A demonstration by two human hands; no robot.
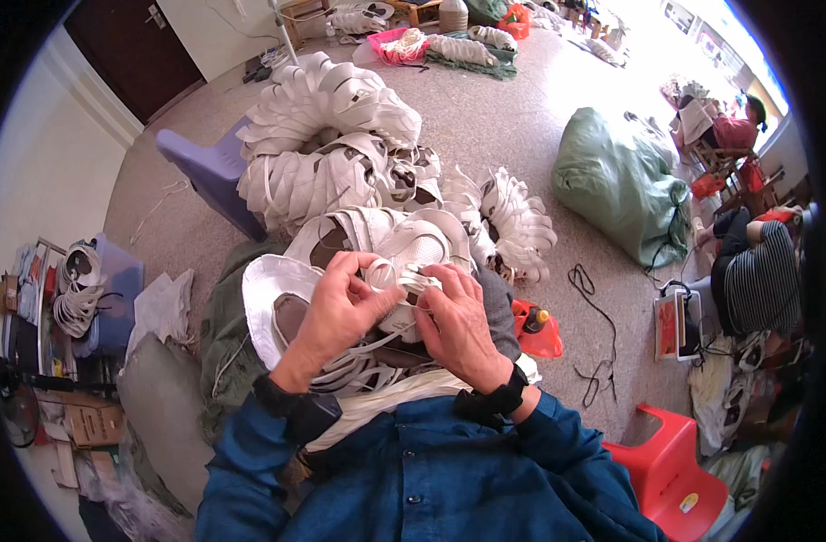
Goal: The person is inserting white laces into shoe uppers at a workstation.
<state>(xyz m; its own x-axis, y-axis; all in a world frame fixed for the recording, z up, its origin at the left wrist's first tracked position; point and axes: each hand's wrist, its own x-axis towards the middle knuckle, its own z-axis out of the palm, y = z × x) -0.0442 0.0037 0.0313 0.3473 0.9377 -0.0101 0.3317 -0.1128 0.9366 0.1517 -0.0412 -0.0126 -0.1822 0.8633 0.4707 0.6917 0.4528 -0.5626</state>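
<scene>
Both of my hands work on one white shoe upper (411, 246) held above my lap. My left hand (340, 312) grips its left side, thumb and fingers pinching a white strap. My right hand (456, 323) holds the right side, fingertips on the same strap near the middle. More white uppers (277, 298) lie under my hands on my lap. A large heap of white shoe uppers (331, 144) is stacked just beyond, partly on a lilac plastic stool (205, 167).
A green sack (620, 181) lies on the floor at right, with a red plastic stool (670, 461) near my right elbow and a black cord (598, 316) on the floor. Other people sit at the far right (756, 262). Boxes and clutter fill the left side (79, 298).
</scene>
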